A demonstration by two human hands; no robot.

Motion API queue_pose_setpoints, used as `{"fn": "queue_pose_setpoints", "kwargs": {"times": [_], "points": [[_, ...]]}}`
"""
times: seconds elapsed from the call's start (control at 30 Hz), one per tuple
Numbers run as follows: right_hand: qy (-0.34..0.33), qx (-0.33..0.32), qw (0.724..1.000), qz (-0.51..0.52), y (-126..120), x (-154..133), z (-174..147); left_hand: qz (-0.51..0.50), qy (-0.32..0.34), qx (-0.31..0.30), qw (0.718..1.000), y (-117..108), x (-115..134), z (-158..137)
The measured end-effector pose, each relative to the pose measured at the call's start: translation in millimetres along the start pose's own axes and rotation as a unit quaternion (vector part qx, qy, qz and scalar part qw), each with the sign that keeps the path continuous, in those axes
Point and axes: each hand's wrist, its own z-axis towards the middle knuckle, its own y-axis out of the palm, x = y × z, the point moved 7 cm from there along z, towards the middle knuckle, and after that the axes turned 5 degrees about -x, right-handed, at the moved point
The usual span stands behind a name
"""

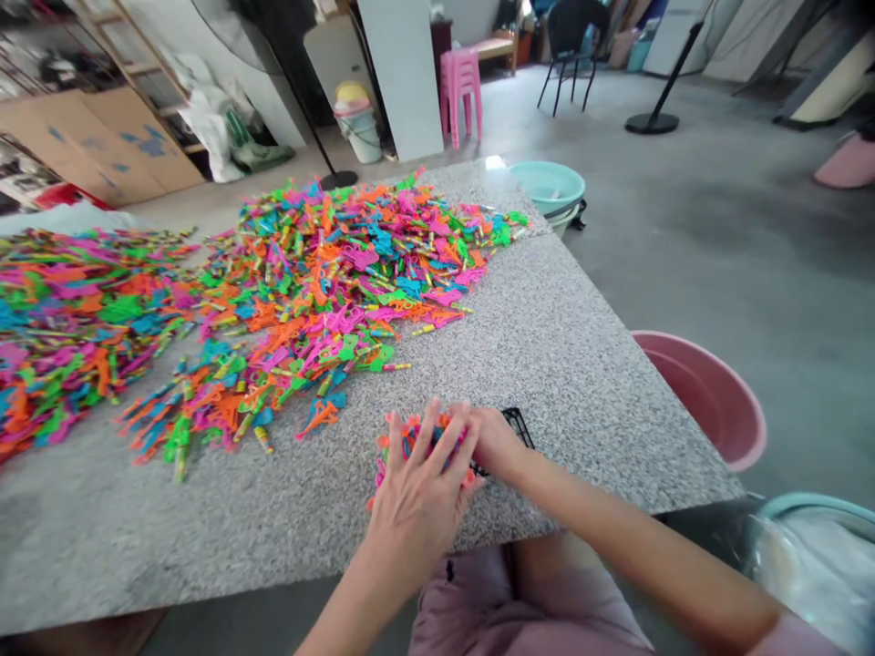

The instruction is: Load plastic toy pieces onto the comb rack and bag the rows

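Note:
My left hand (418, 478) lies with fingers spread over a small cluster of brightly coloured plastic toy pieces (411, 435) near the table's front edge. My right hand (493, 439) is against the right side of that cluster, its fingers mostly hidden behind the left hand. A black openwork plastic tray (519, 425) shows partly beyond and beneath my right hand. Farther up the table spreads a large heap of small toy pistols (342, 273) in orange, pink, green and blue, some with yellow parts. Several stray pieces lie at its near edge, close to my left hand.
The speckled grey stone table (547, 346) ends at a corner on my right. Beside it on the floor stand a pink basin (742, 401) and a teal basin (547, 182). At lower right is a tub with clear plastic (813, 574). Pink stools (461, 87) stand farther back.

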Motion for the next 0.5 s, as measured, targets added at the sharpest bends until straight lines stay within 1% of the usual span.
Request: {"fn": "queue_pose_setpoints", "kwargs": {"times": [0.07, 0.1, 0.13, 0.17, 0.23, 0.3, 0.33, 0.4, 0.47, 0.5], "points": [[-0.053, -0.033, 0.998, -0.015, -10, 5, 20, 0.013, -0.005, 0.004, 1.000, -1, 0, 0], [-0.076, -0.033, 0.996, -0.026, -18, 8, 36, 0.019, -0.006, 0.007, 1.000, -2, 0, 0], [-0.085, -0.018, 0.995, -0.046, -28, 10, 55, 0.024, -0.007, 0.011, 1.000, -2, 0, 0], [-0.077, 0.009, 0.994, -0.076, -38, 12, 76, 0.027, -0.007, 0.014, 1.000, -3, 0, 0], [-0.030, 0.057, 0.986, -0.153, -50, 15, 119, 0.031, -0.005, 0.014, 0.999, -4, 0, 0], [0.012, 0.068, 0.975, -0.213, -48, 16, 147, 0.034, -0.001, 0.010, 0.999, -4, -1, 0], [0.023, 0.067, 0.970, -0.231, -44, 18, 152, 0.034, 0.001, 0.008, 0.999, -4, -1, 0], [0.016, 0.065, 0.968, -0.243, -36, 25, 143, 0.034, 0.003, 0.006, 0.999, -4, -1, -1], [-0.015, 0.069, 0.970, -0.234, -34, 33, 113, 0.028, 0.000, 0.006, 1.000, -3, -2, -1], [-0.024, 0.081, 0.971, -0.224, -38, 38, 96, 0.023, -0.002, 0.004, 1.000, -3, -2, 0]]}}
